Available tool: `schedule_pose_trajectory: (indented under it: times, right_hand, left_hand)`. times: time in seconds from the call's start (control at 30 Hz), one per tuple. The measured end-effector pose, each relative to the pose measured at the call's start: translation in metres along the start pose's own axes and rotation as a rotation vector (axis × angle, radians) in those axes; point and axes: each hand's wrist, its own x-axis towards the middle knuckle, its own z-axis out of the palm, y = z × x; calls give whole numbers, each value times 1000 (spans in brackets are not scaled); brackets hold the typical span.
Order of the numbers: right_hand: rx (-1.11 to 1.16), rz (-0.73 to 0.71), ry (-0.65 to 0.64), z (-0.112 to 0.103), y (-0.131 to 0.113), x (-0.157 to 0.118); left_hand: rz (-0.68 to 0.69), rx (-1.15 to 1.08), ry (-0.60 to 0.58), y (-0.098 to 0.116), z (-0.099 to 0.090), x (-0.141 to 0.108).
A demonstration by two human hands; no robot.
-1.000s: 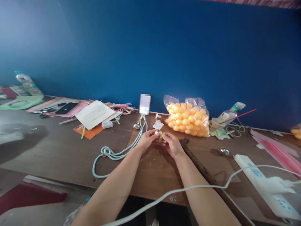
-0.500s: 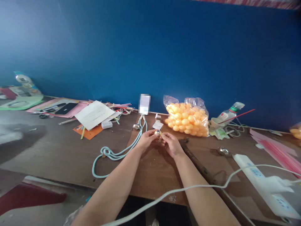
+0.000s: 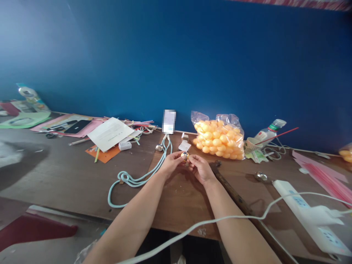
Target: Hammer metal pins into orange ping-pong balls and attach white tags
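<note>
Between my two hands, above the brown table (image 3: pixel 180 209), is a small shiny gold-and-silver round object (image 3: pixel 184 156); its exact kind is too small to make out. My left hand (image 3: pixel 173 163) pinches it from the left. My right hand (image 3: pixel 200 168) has thumb and fingers closed on its right side. Just behind the hands lies a small white box (image 3: pixel 184 146). A light-blue lanyard cord (image 3: pixel 143 180) loops on the table left of my left hand and runs up to a card (image 3: pixel 169 123) against the blue wall.
A clear bag of orange balls (image 3: pixel 218 139) stands behind my right hand. A dark wooden stick (image 3: pixel 233 194) lies under my right forearm. A white cable (image 3: pixel 192 229) crosses over my forearms. A power strip (image 3: pixel 310 216) and a shiny metal piece (image 3: pixel 260 176) lie right; papers (image 3: pixel 110 134) lie left.
</note>
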Motion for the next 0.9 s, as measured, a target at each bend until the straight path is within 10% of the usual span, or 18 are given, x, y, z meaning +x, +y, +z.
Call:
schedule_pose_trajectory:
  times: [0.9]
  right_hand:
    - [-20, -5, 11, 3, -3, -2]
  left_hand:
    - [-2, -10, 2, -3, -2, 2]
